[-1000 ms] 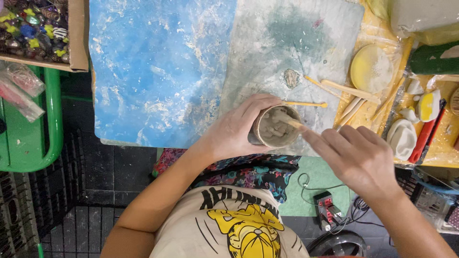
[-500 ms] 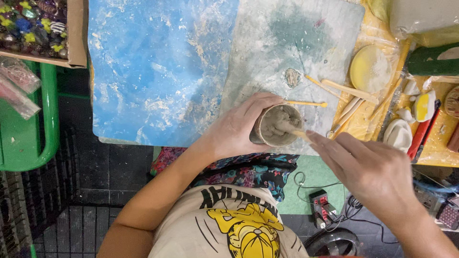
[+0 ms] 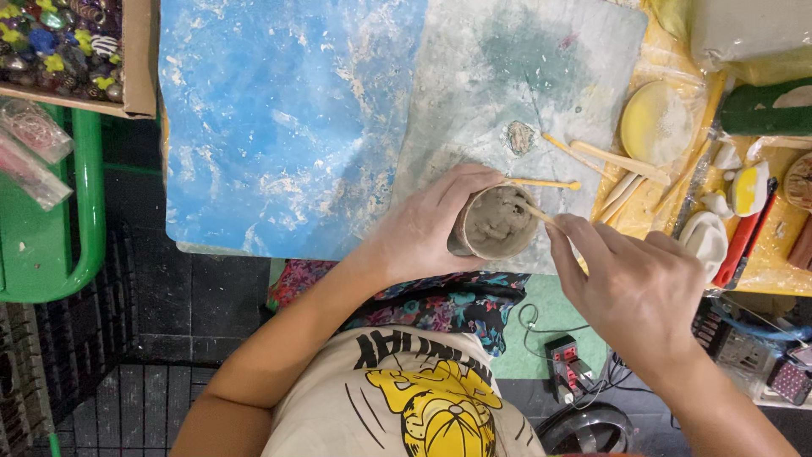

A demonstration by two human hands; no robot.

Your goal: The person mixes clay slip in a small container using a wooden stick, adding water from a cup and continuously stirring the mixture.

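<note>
Fingers of left hand [image 3: 423, 233] wrap clay cup [image 3: 495, 222] at board edge; right hand [image 3: 634, 292] pinches stick [image 3: 534, 211].

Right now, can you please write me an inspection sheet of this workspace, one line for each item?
Surface: blue mat and grey board, both smeared with clay.
Job's things: small clay cup; thin wooden stick reaching inside it.
Clutter: yellow disc, wooden tools, box of beads.
Grippers: left hand wraps the cup; right hand holds the stick.
Cables: thin wires near a small device on the floor.
Surroundings: green frame, dark tiled floor.
</note>
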